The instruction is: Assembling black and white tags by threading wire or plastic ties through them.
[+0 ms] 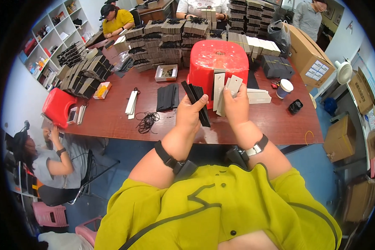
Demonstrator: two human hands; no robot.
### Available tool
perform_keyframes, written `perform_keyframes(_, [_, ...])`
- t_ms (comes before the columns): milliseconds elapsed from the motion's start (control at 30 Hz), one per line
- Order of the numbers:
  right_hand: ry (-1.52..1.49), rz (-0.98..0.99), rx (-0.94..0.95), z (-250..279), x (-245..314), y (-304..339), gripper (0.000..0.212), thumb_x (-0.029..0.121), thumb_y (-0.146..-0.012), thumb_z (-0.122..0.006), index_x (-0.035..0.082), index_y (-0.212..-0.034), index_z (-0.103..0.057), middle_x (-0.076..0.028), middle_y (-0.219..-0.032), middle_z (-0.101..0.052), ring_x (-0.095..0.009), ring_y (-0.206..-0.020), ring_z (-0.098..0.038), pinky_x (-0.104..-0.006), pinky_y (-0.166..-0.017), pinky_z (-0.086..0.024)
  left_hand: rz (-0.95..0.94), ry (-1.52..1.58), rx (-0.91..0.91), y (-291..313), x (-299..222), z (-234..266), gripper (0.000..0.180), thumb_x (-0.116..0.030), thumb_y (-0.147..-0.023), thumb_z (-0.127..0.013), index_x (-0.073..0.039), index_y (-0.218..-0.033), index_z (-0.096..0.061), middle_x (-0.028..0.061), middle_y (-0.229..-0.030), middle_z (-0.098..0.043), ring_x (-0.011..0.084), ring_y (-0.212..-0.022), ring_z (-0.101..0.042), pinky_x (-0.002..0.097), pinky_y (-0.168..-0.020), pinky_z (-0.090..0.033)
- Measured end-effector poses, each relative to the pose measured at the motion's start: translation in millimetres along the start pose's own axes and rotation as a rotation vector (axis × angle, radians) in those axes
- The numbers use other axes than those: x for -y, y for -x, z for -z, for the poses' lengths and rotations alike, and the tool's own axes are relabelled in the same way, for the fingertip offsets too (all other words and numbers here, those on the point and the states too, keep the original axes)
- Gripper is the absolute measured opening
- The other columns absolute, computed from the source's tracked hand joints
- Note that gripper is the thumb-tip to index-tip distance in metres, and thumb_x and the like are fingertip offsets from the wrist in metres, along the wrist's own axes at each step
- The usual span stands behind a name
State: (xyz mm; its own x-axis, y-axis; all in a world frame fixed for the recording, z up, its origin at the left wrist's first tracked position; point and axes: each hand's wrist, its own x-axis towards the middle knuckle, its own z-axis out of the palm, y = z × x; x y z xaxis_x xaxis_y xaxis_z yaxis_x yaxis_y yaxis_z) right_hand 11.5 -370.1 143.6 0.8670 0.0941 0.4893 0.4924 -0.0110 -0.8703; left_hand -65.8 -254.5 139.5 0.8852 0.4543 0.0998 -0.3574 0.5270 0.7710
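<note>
My left hand (189,111) is closed round a fanned bunch of narrow black card strips (192,92), held just above the table's near edge. Beside it, my right hand (238,109) grips cream hang tags (234,83), which have a small hole near the top. More cream tags (218,86) stand upright against a red plastic stool (219,54) on the table, close to my right fingers. A pile of black strips (167,98) lies left of my left hand. Right of my right hand, pale tags (258,96) lie flat.
Stacked bundles of tags (166,33) line the table's (254,129) far side. Black cord (147,122), white tags (131,104) and a small box (166,73) lie to the left. A cup (284,88) stands right. Another person (58,154) sits at the left; others are beyond the table.
</note>
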Motion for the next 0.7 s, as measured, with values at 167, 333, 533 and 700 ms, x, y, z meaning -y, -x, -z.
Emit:
perform_keyframes(167, [-0.290, -0.142, -0.029, 2, -5, 11, 0.025, 0.006, -0.089, -0.053, -0.002, -0.109, -0.042, -0.014, -0.095, -0.062, -0.020, -0.086, -0.063, -0.0298, -0.073, -0.051, 0.001, 0.006, -0.035, 0, 2, 2, 0.019, -0.008, -0.081, -0.069, -0.004, -0.095, -0.056, 0.0040, -0.083, -0.061, 0.0149, -0.075, -0.061, 0.0271, -0.068, -0.050])
perform_keyframes(333, [-0.298, -0.140, -0.067, 19, -20, 22, 0.027, 0.004, -0.089, -0.054, -0.001, -0.114, -0.045, -0.009, -0.094, -0.061, -0.014, -0.086, -0.060, -0.0263, -0.073, -0.049, -0.005, -0.040, 0.034, -3, -5, -7, 0.020, -0.003, -0.080, -0.068, -0.002, -0.096, -0.057, 0.0066, -0.087, -0.063, 0.0149, -0.077, -0.062, 0.0279, -0.071, -0.051])
perform_keyframes(533, [-0.274, -0.165, 0.031, 33, -19, 28, 0.023, 0.006, -0.086, -0.060, 0.001, -0.108, -0.055, -0.005, -0.096, -0.062, -0.010, -0.086, -0.058, -0.0249, -0.076, -0.046, -0.071, -0.231, 0.148, -17, -9, -24, 0.024, 0.001, -0.077, -0.068, 0.000, -0.098, -0.058, 0.0067, -0.091, -0.064, 0.0129, -0.077, -0.062, 0.0257, -0.070, -0.051])
perform_keyframes(700, [-0.264, -0.127, 0.023, 38, -19, 29, 0.024, 0.006, -0.086, -0.060, 0.001, -0.109, -0.054, -0.005, -0.097, -0.063, -0.010, -0.087, -0.058, -0.0253, -0.077, -0.046, -0.118, -0.288, 0.127, -29, -6, -27, 0.025, 0.003, -0.075, -0.069, 0.000, -0.097, -0.057, 0.0062, -0.090, -0.064, 0.0114, -0.078, -0.061, 0.0261, -0.068, -0.052])
